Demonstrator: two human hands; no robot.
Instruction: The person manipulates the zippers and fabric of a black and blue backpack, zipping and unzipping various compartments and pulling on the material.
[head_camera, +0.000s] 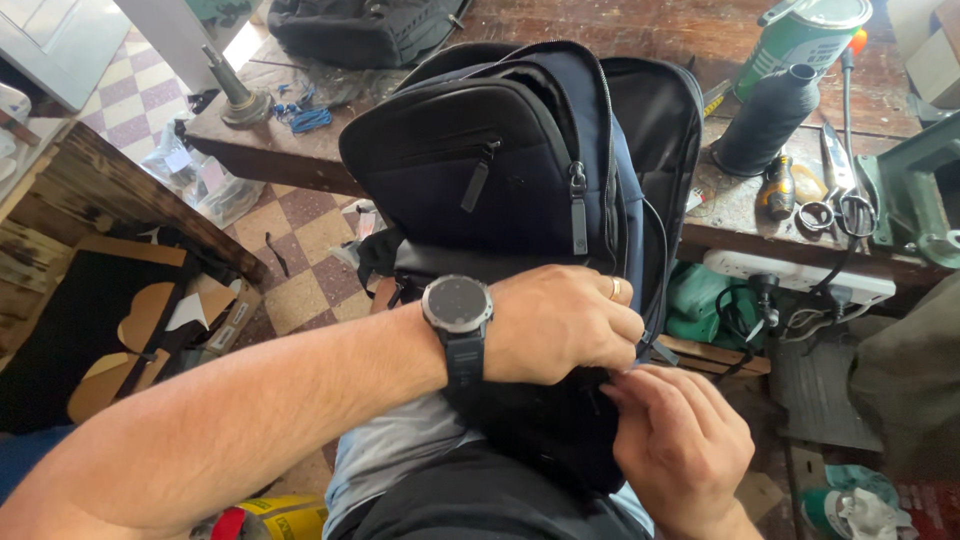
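Backpack (500, 170) rests on the lap, against the desk (720, 200) edge; left hand (560, 325) and right hand (680, 450) fingers pinch closed on its lower seam.

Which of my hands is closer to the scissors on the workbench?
Right. Your right hand works at the backpack's lower edge, below and left of the scissors. Your left hand grips the backpack farther left.
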